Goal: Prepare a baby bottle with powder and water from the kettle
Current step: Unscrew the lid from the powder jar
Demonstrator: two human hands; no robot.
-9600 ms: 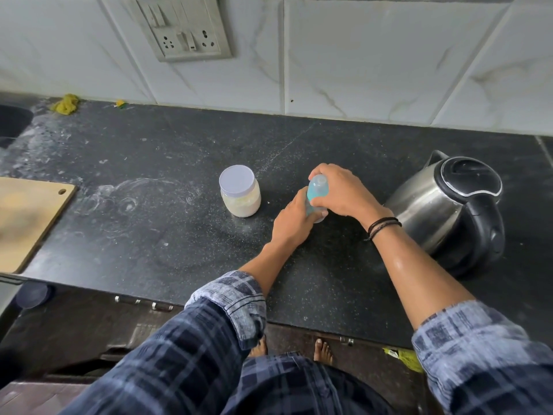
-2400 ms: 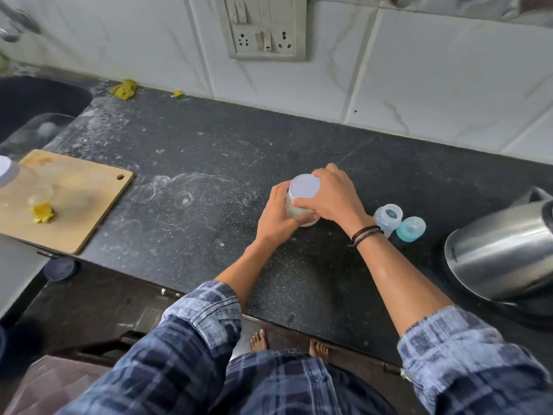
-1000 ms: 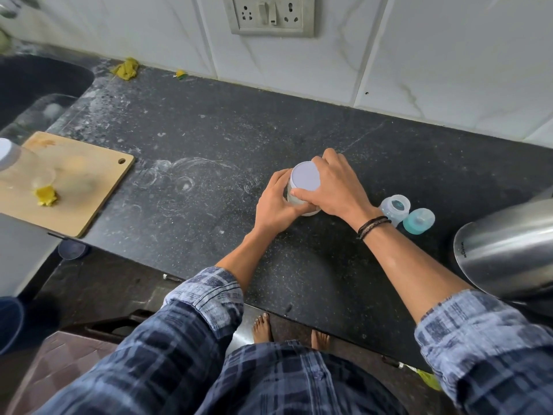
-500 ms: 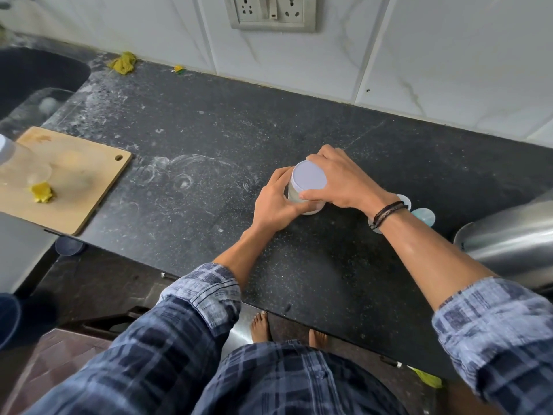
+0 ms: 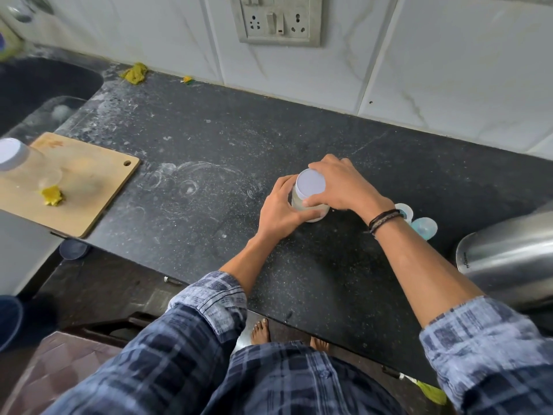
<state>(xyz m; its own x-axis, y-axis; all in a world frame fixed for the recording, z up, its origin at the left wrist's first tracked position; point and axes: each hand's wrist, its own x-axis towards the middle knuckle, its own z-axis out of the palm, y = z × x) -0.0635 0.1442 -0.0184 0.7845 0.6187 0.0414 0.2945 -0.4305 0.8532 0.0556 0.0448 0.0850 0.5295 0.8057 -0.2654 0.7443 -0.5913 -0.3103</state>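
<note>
Head camera, counter (image 5: 209,139): dark, dusty.
Kettle (image 5: 508,259): far right, partly cropped.
Powder jar (image 5: 311,210): mid-counter, lid (image 5: 310,181) on.
Left hand (image 5: 278,211): wrapped round jar body; brace firmly.
Right hand (image 5: 341,187): clamped on lid rim; twist level.
Bottle (image 5: 404,211): partly hidden behind right wrist.

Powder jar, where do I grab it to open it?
It stands upright on the counter, so wrap the left hand round the powder jar from the left, low on its round side. The white lid is flat and on top, so the right hand should come from above and grip its rim.
</note>
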